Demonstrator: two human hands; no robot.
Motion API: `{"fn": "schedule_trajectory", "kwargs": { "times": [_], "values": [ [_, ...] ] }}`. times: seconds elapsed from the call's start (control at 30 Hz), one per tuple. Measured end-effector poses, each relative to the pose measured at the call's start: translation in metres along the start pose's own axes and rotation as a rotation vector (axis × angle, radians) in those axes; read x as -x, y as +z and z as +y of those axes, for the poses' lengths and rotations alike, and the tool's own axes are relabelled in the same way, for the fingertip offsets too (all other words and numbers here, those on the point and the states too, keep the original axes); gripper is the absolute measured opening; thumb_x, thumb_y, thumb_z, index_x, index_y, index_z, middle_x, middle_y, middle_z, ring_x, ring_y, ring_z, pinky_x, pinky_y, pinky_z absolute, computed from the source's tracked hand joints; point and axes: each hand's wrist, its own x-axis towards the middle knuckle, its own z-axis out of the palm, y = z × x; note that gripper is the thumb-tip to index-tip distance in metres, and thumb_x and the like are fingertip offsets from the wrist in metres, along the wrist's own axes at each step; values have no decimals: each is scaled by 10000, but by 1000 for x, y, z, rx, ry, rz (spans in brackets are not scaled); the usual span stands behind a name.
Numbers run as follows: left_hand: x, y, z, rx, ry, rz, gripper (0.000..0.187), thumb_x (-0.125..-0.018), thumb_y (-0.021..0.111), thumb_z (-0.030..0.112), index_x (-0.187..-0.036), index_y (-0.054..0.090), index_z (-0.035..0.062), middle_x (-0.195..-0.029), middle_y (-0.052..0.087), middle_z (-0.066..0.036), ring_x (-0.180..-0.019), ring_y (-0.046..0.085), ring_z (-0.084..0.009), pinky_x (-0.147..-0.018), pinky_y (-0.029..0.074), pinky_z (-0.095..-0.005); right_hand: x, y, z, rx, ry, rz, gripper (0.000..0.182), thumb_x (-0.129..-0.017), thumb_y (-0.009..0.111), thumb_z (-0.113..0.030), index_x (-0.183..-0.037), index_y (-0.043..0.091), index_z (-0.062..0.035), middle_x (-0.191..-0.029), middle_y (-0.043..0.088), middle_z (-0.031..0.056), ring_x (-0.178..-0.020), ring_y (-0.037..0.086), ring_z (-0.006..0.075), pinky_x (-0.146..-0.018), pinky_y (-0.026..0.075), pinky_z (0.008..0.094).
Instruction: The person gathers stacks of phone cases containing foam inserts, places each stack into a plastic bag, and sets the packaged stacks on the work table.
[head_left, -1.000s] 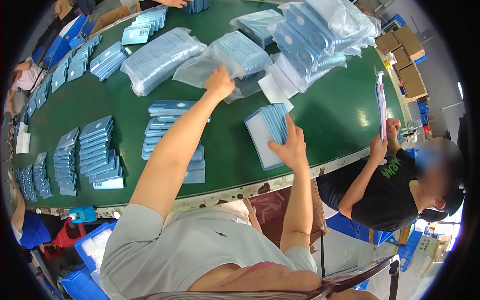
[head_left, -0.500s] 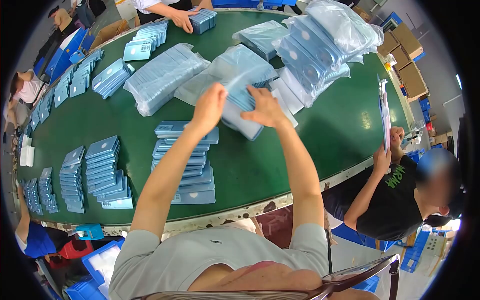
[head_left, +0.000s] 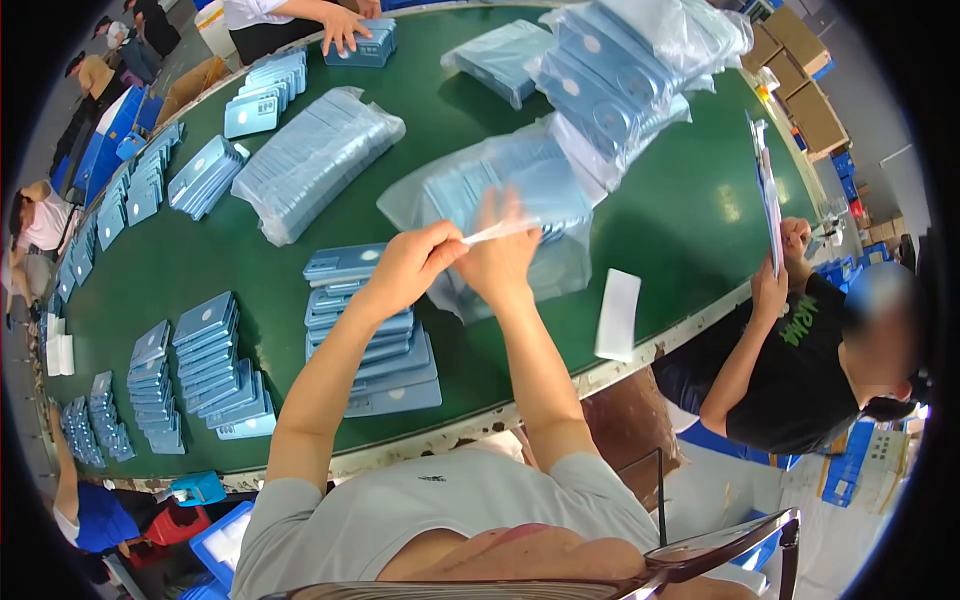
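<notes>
A clear plastic bag holding a row of light-blue phone back covers lies on the green table in front of me. My left hand is closed, pinching the bag's gathered edge between thumb and fingers. Beside it, my right hand reaches over the bag with its fingers stretched out. Those fingers are blurred, and the plastic partly covers them. Below my left hand, a stack of blue covers stands near the table's front edge.
Another bagged row of covers lies left of centre. Bagged covers are piled at the back right. A white slip lies to the right. Loose stacks line the left. A person holds a clipboard; another person's hand touches covers.
My right hand has moved left, close to my left hand. The bag now lies flatter, its edge drawn between my hands. A white slip now lies apart at the right. The whole view has shifted.
</notes>
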Motion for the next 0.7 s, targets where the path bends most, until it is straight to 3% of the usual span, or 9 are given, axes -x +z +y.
{"fn": "schedule_trajectory", "kwargs": {
  "times": [0.07, 0.17, 0.23, 0.33, 0.4, 0.53, 0.63, 0.67, 0.7],
  "values": [
    [-2, 10, -23, -64, -52, 42, 152, -958, 620, 167, -939, 574, 24, -700, 533, -73, -627, 480, -149, -582, 410, -304, -22, 38, -4, 116, -40, 113, 958, -703, 742, -521, -1388, 434, 73, -1408, 408, 332, -1198, 480, 471, -954, 363, 628],
    [-8, 9, -39, -206, 44, 190, 157, -945, 628, 167, -946, 561, 24, -748, 594, -108, -667, 569, -245, -639, 459, -357, -39, 57, -6, -148, 37, 233, 905, -721, 727, -508, -1356, 470, 82, -1458, 366, 324, -1291, 411, 482, -1019, 288, 665],
    [-5, 4, -31, -223, 6, 181, 152, -942, 627, 162, -943, 563, 25, -766, 597, -109, -689, 577, -251, -653, 461, -358, -31, 45, 2, 122, -241, 323, 930, -741, 710, -540, -1416, 428, 36, -1490, 328, 317, -1385, 300, 487, -1084, 193, 669],
    [-3, 1, -31, -282, 139, 198, 133, -929, 630, 143, -932, 564, 28, -805, 593, -108, -741, 580, -261, -676, 460, -360, 12, 17, 14, -122, -229, 161, 942, -757, 685, -522, -1486, 353, -26, -1530, 255, 315, -1428, 222, 489, -1109, 123, 678],
    [4, 10, -40, -299, 170, 99, 122, -918, 628, 131, -912, 553, 35, -804, 568, -111, -759, 570, -286, -673, 451, -377, 13, 30, 15, -133, -217, 23, 949, -771, 690, -449, -1532, 267, -72, -1558, 169, 322, -1428, 200, 513, -1130, 143, 651],
    [-3, 8, -43, -490, 247, 132, 136, -920, 617, 131, -872, 526, 41, -761, 530, -130, -727, 542, -320, -645, 433, -410, -21, 64, 11, -182, -319, 250, 960, -749, 763, -231, -1521, 234, -13, -1544, 170, 342, -1410, 211, 537, -1157, 214, 568],
    [-6, -25, -27, -408, 28, -83, 140, -921, 628, 157, -911, 555, 39, -773, 562, -119, -751, 578, -288, -667, 452, -382, -19, 36, 26, -426, -421, 141, 959, -661, 832, -135, -1462, 330, 21, -1517, 269, 305, -1385, 289, 511, -1140, 292, 533],
    [-9, -36, -25, -305, -101, -239, 145, -921, 632, 168, -927, 569, 37, -782, 574, -118, -763, 593, -277, -679, 460, -372, -19, 24, 47, -359, -486, 124, 848, -667, 835, -129, -1399, 427, 2, -1410, 455, 256, -1298, 438, 464, -1070, 390, 511],
    [-17, -45, -33, -286, 17, -181, 165, -921, 636, 185, -973, 603, 32, -832, 605, -114, -810, 615, -260, -712, 471, -361, -14, 20, 74, -338, -509, 163, 583, -698, 811, -118, -1229, 588, -26, -1197, 631, 199, -1122, 588, 399, -973, 469, 481]
  ]
}}
